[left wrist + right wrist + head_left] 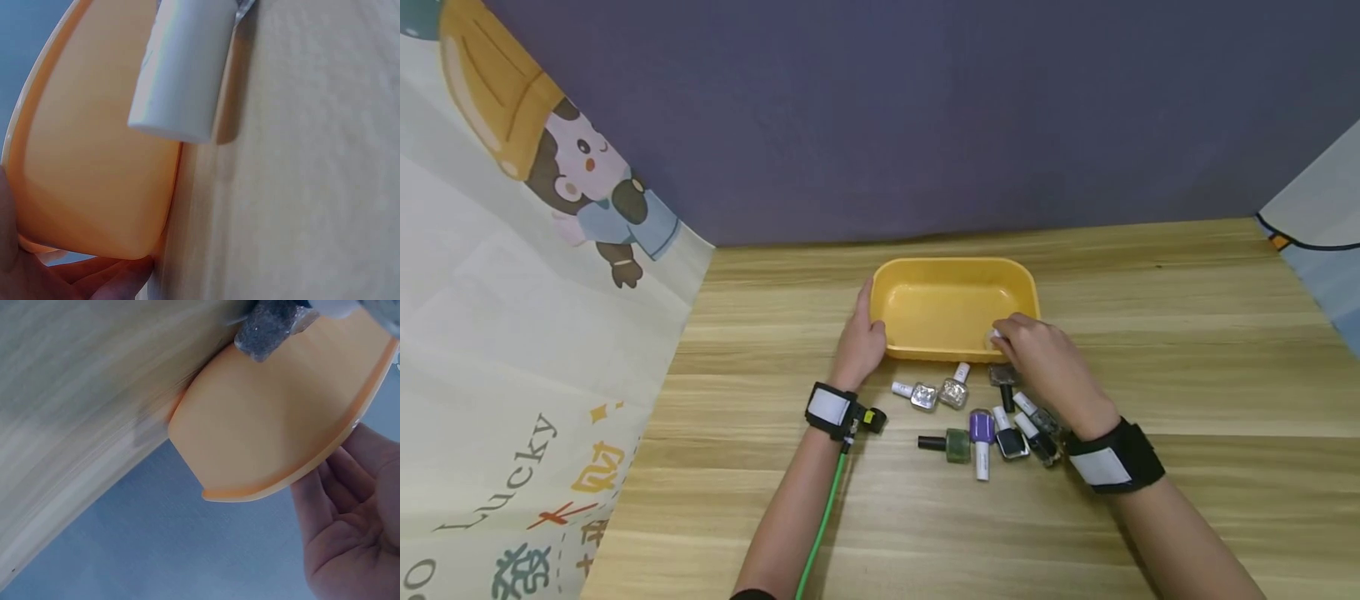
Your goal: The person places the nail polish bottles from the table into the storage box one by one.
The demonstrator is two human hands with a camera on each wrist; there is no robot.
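A yellow plastic basin [951,308] stands on the wooden table. My left hand [859,346] grips its left end, the fingers along the outer wall. Over the basin's near right corner, my right hand [1045,358] pinches a small nail polish bottle [993,337], mostly hidden by the fingers. In the right wrist view that hand [356,519] shows at the basin's rim [294,475]. Just in front of the basin lie two silver glitter bottles [954,393] with white caps and a dark glitter bottle [1002,375] with a black cap.
Nearer me lie a green bottle [957,446], a purple bottle [982,426], a dark blue bottle [1012,443] and further dark bottles [1038,440] beside the right wrist. A dark blue panel [925,125] rises behind the table, and a printed cloth [512,333] hangs at left.
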